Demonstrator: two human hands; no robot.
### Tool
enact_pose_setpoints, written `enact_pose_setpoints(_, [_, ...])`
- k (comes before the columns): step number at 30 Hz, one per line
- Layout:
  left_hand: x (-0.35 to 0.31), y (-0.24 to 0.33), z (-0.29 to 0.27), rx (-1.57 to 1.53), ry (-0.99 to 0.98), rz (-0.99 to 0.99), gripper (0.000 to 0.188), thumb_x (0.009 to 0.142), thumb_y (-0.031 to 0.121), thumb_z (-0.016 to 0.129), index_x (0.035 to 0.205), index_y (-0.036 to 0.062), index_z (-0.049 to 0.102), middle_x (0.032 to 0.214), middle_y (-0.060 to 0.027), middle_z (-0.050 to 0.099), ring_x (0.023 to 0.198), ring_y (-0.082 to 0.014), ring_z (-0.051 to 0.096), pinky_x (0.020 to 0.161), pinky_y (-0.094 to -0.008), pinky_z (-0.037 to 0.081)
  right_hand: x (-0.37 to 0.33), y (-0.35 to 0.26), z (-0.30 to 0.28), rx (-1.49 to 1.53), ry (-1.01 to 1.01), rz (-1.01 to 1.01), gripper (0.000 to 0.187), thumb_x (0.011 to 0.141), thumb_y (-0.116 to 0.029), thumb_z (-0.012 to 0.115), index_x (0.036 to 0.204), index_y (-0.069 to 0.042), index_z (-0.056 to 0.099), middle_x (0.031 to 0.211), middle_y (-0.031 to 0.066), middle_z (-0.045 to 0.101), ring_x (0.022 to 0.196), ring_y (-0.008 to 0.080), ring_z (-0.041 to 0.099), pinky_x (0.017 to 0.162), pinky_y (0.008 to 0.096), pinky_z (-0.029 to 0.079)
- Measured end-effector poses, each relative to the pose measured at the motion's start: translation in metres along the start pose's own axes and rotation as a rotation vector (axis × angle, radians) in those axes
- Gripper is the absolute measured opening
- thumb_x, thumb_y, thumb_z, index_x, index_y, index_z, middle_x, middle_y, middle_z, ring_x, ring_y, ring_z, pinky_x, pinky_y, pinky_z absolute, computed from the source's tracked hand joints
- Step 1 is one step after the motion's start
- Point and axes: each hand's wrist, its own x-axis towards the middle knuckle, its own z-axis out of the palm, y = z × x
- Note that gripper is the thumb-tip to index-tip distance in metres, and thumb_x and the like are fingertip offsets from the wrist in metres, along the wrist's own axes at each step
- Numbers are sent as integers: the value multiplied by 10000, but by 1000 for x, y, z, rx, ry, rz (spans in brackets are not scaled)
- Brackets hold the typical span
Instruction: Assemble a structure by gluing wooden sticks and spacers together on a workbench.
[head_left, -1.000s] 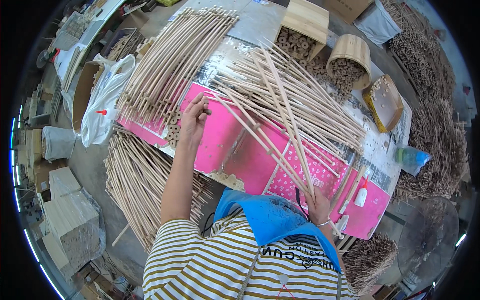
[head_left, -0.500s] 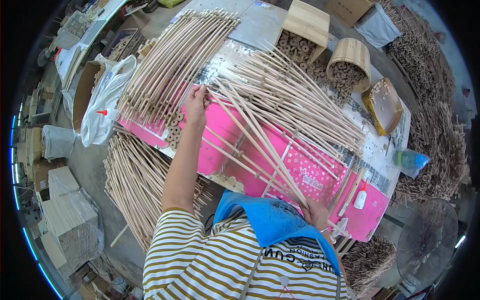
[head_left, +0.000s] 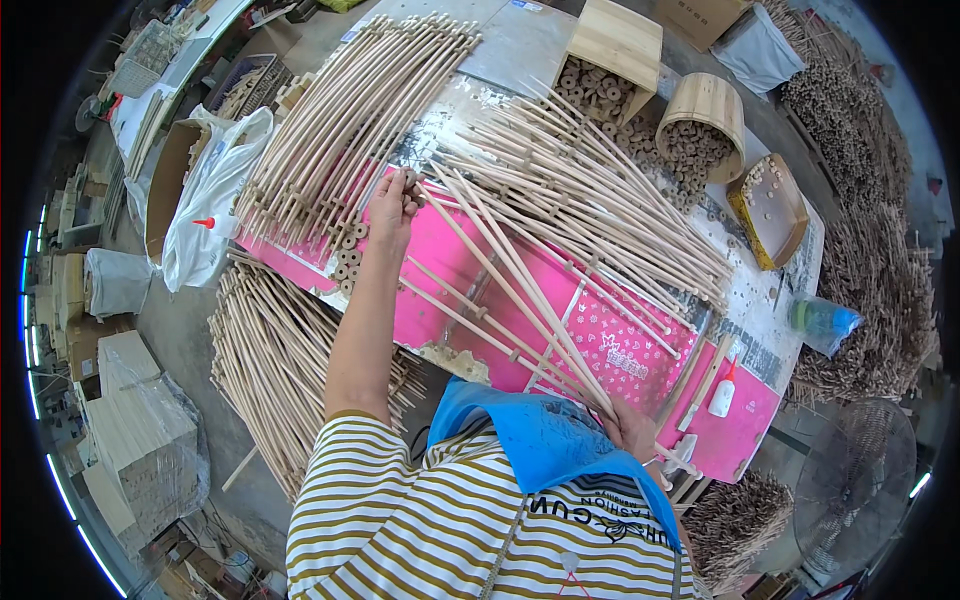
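Observation:
My left hand (head_left: 388, 214) is closed over the pink table cover (head_left: 430, 305), pinching a small wooden ring (head_left: 410, 177) near the far ends of some sticks. More rings seem tucked in its fingers. My right hand (head_left: 630, 432), close to my body, is wrapped around the near ends of several long thin wooden sticks (head_left: 520, 295), which fan out toward the left hand. Two sticks with rings on them (head_left: 478, 312) lie lower, running toward the right hand. Beside my left forearm is a small cluster of loose wooden rings (head_left: 347, 262).
Ringed sticks (head_left: 350, 130) lie in a pile at far left, with another pile (head_left: 600, 200) at centre right. Wooden buckets (head_left: 705, 105) spill rings at the back. A glue bottle (head_left: 722, 392) lies at right; a stick bundle (head_left: 290, 365) rests below the table's left edge.
A wooden ring now shows at my left fingertips, turned slightly up by the stick ends. My right hand keeps its hold on the sticks, almost unmoved.

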Motion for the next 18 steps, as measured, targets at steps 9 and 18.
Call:
enact_pose_setpoints(9, [-7, 2, 7, 46, -106, -135, 312, 1027, 274, 564, 1165, 1, 627, 987, -124, 711, 681, -85, 597, 468, -164, 430, 3, 1, 4, 41, 6, 45, 270, 904, -262, 662, 1154, -162, 653, 859, 156, 678, 734, 371, 668, 596, 459, 514])
enact_pose_setpoints(18, [-12, 4, 10, 41, -145, -170, 372, 1027, 319, 560, 1188, -9, 626, 998, -111, 711, 705, -75, 597, 458, -154, 406, 2, 12, 11, 26, 28, 12, 273, 895, -259, 667, 1143, -145, 645, 867, 169, 670, 749, 382, 660, 602, 471, 510])
